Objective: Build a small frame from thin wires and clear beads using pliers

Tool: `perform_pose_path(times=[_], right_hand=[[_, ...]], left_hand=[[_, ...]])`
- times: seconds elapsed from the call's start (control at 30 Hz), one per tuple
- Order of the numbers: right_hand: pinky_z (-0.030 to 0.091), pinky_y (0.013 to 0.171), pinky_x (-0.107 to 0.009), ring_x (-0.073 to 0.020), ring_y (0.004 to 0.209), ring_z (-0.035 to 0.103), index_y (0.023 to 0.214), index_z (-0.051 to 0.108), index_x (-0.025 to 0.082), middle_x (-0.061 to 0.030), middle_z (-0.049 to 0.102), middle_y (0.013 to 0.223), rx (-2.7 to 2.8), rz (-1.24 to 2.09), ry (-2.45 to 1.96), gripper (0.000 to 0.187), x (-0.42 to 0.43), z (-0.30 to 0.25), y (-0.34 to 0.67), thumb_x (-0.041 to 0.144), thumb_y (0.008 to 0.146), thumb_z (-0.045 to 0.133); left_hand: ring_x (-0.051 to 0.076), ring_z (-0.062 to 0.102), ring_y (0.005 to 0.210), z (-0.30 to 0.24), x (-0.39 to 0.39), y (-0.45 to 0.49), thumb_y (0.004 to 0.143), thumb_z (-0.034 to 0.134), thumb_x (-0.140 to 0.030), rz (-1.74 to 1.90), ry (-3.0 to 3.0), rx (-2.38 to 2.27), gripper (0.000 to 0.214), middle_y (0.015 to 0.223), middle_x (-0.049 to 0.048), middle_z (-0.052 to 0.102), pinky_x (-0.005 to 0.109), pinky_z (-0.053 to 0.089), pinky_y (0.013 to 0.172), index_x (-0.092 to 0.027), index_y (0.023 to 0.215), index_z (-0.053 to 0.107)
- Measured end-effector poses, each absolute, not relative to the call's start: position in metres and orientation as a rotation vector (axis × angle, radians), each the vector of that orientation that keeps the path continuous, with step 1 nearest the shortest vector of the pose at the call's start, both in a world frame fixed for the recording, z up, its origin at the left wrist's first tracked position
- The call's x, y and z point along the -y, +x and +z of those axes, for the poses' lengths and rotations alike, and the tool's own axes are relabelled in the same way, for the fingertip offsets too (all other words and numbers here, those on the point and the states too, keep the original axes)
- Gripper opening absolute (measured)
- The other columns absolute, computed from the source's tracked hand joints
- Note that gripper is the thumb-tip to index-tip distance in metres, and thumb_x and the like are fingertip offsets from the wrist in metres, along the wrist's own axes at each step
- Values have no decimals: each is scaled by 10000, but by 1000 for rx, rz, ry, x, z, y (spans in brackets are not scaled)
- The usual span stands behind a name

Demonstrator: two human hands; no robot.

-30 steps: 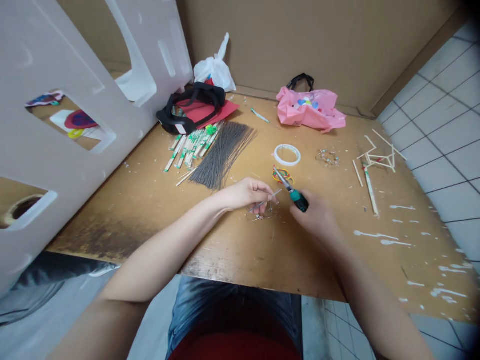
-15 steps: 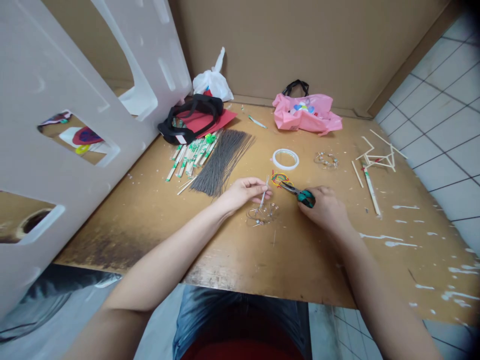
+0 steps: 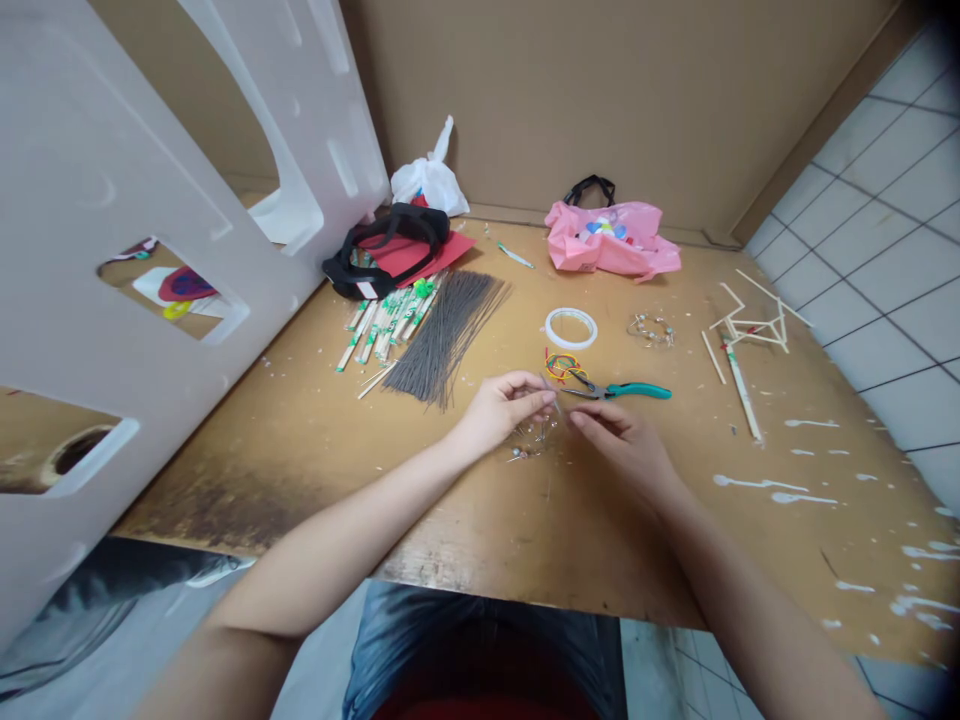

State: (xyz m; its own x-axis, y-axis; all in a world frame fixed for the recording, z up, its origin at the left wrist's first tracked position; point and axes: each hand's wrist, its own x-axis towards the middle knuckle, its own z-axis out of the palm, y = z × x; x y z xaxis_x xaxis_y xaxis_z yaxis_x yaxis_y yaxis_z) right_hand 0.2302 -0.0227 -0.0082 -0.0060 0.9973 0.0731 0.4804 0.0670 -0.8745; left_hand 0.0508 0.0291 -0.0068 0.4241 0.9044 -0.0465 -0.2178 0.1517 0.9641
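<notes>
Two hands in my feed, mid-desk: left hand and right hand meet, fingers pinched on something too fine to make out, above a small wire frame. Teal-handled pliers lie just beyond; a white foam panel blocks the upper left.

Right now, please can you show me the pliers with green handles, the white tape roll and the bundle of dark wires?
Pliers with green handles (image 3: 639,391), head view, on its green handle.
White tape roll (image 3: 561,314), head view, on its upper band.
Bundle of dark wires (image 3: 446,335), head view, on its middle.
</notes>
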Motion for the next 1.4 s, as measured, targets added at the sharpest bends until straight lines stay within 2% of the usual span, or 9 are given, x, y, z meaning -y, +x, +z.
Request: perform_pose_path(times=[0.17,0.57,0.77,1.17,1.4], right_hand=[[468,648,-304,-175,693,607,823,691,179,-36,693,763,1545,1047,-1504,277,24,-9,226,431,746,605],[438,588,-283,-165,635,584,784,696,199,-20,689,717,1572,935,-1575,240,24,-10,228,413,754,590],[445,605,-282,-171,679,585,749,684,203,-29,671,730,1618,800,-1521,216,22,-10,229,392,758,581],[444,582,-278,-152,619,571,814,690,187,-24,686,731,1590,959,-1579,266,24,-12,228,422,757,580],[428,545,-263,-141,578,550,780,672,187,-19,669,691,1651,904,-1589,237,23,-15,229,392,769,552]], left_hand=[[73,573,577,-9,-23,56,639,735,-400,904,1189,-751,308,644,6,650,213,468,590,-123,712,623],[55,526,524,-11,-26,54,676,706,-366,830,1237,-854,260,638,19,644,181,416,503,-119,686,624],[56,525,520,-12,-26,54,685,699,-360,839,1241,-854,249,641,20,645,184,421,507,-121,696,630],[52,503,503,-14,-24,56,690,692,-379,866,1269,-857,262,634,17,641,187,415,503,-128,698,617],[47,489,486,-17,-25,57,676,698,-408,811,1251,-860,299,613,3,612,183,403,480,-125,691,602]])
